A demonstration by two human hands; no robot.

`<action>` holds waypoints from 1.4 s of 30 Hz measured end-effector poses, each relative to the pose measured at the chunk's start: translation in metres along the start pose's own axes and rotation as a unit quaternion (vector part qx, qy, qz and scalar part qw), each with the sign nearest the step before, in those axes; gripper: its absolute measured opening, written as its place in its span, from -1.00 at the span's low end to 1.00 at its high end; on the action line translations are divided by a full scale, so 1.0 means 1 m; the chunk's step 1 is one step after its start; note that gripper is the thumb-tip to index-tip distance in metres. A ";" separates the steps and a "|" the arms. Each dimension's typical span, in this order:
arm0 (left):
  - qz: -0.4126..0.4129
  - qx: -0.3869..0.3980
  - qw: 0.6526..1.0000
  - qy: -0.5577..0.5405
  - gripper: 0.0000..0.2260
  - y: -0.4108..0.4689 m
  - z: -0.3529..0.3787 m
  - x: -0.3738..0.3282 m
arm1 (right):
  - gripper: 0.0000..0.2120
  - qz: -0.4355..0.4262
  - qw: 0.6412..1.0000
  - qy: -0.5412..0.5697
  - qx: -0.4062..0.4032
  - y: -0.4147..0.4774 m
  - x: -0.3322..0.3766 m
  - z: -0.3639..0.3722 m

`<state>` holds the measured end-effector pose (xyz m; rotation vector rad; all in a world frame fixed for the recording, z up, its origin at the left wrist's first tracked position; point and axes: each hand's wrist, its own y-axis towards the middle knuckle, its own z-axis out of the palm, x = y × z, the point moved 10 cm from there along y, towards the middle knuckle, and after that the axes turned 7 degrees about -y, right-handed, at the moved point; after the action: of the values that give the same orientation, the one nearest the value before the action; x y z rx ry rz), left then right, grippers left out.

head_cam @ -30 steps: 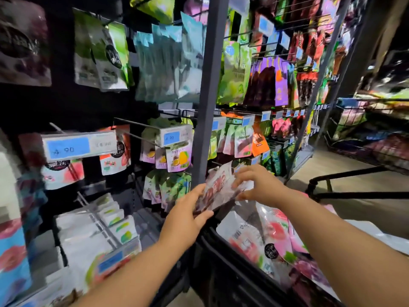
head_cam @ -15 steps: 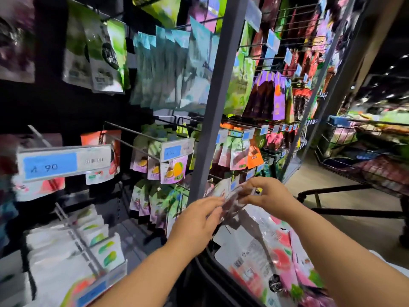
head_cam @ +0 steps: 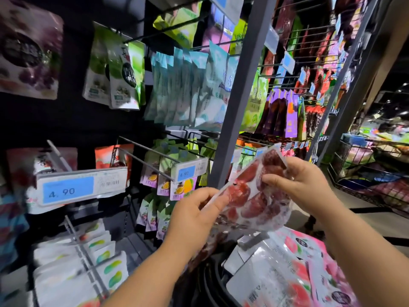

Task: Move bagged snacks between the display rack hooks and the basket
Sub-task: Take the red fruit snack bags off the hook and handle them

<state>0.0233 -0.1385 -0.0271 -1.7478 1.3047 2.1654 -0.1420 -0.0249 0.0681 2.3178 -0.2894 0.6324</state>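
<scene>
Clear-plastic bag of red snacks (head_cam: 254,193) held tilted above black basket (head_cam: 212,282) | left hand (head_cam: 194,216) pinching its lower-left edge | right hand (head_cam: 303,187) pinching its upper-right side | pink-white bags (head_cam: 287,271) in basket | behind: rack hooks (head_cam: 141,156), 4.90 price tag (head_cam: 81,187), grey upright post (head_cam: 239,91)

The person stood before the display rack (head_cam: 239,89), whose hooks (head_cam: 143,149) jutted out toward them with bagged snacks hanging behind the price tags (head_cam: 81,187). A snack bag (head_cam: 254,196) was held up between both hands, the left hand (head_cam: 194,216) at its left edge, the right hand (head_cam: 303,185) at its right. Below it, the basket (head_cam: 212,282) held more bags (head_cam: 276,273). Wire bins (head_cam: 371,171) stood farther right, across the aisle.
</scene>
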 end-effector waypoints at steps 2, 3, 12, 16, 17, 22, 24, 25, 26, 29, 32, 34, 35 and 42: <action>-0.021 -0.026 0.999 -0.041 -0.96 0.004 -0.011 0.002 | -0.80 -0.010 0.999 0.009 -0.030 0.005 0.011 -0.009; -0.040 -0.041 0.996 -0.070 -0.96 0.005 -0.017 0.007 | -0.85 -0.008 0.998 0.019 -0.051 0.008 0.014 -0.014; -0.140 0.029 0.954 -0.265 -0.52 0.010 -0.008 0.035 | -0.94 0.088 0.964 0.210 -0.136 0.015 0.011 -0.007; -0.175 0.062 0.942 -0.279 -0.57 0.006 -0.002 0.045 | -0.91 0.102 0.953 0.253 -0.131 0.016 0.011 0.006; -0.184 0.078 0.942 -0.269 -0.57 0.004 0.002 0.048 | -0.90 0.108 0.950 0.260 -0.137 0.017 0.011 0.006; -0.230 0.090 0.928 -0.281 -0.57 -0.017 0.023 0.074 | -0.90 0.113 0.956 0.228 -0.148 0.020 0.011 0.013; -0.228 0.063 0.922 -0.308 -0.57 -0.018 0.022 0.076 | -0.89 0.112 0.958 0.220 -0.145 0.018 0.012 0.016; -0.223 0.055 0.921 -0.313 -0.57 -0.017 0.021 0.075 | -0.87 0.111 0.959 0.223 -0.137 0.018 0.014 0.017; -0.216 0.049 0.924 -0.311 -0.58 -0.015 0.019 0.073 | -0.85 0.109 0.959 0.229 -0.125 0.018 0.015 0.019; -0.190 0.031 0.935 -0.297 -0.62 -0.007 0.004 0.062 | -0.71 0.118 0.964 0.223 -0.083 0.017 0.007 0.026; -0.164 0.023 0.944 -0.286 -0.62 0.001 -0.014 0.044 | -0.46 0.152 0.964 0.216 -0.011 0.009 -0.016 0.045; -0.154 0.028 0.954 -0.256 -0.61 0.004 -0.027 0.033 | -0.43 0.188 0.954 0.230 0.045 -0.004 -0.042 0.065; -0.151 0.034 0.959 -0.235 -0.61 0.005 -0.033 0.028 | -0.46 0.201 0.954 0.207 0.076 -0.012 -0.053 0.075; -0.156 -0.006 0.986 -0.051 -0.50 -0.028 -0.094 0.029 | -0.74 0.032 0.949 -0.053 0.308 -0.059 -0.071 0.126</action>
<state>0.1007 -0.1934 -0.0664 -1.6866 0.9244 2.0590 -0.1351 -0.0669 -0.0821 2.9588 -0.2395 0.7025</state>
